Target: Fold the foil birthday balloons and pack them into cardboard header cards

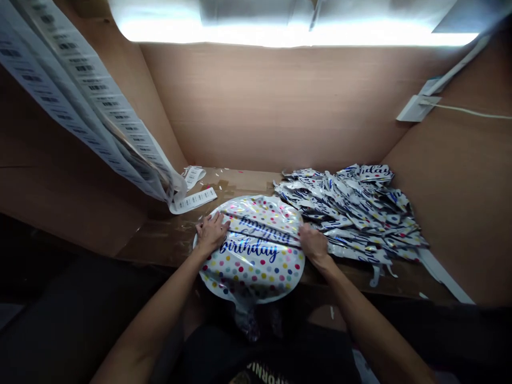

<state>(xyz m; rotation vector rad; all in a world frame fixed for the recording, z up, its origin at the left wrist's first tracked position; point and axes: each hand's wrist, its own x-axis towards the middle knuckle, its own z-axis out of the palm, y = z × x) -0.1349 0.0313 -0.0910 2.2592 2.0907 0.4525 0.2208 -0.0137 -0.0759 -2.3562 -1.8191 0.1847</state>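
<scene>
"Brown booth (280, 106), one lamp (296, 37)?"
"Yes. Brown table (248, 181): one foil heap (352, 213) right, one balloon (250, 272) near middle, left hand (213, 233) spread flat on it, right hand (313, 243) pinching its right edge."

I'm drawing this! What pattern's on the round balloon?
Balloon: colourful dots on white, clearest in head view.
</scene>
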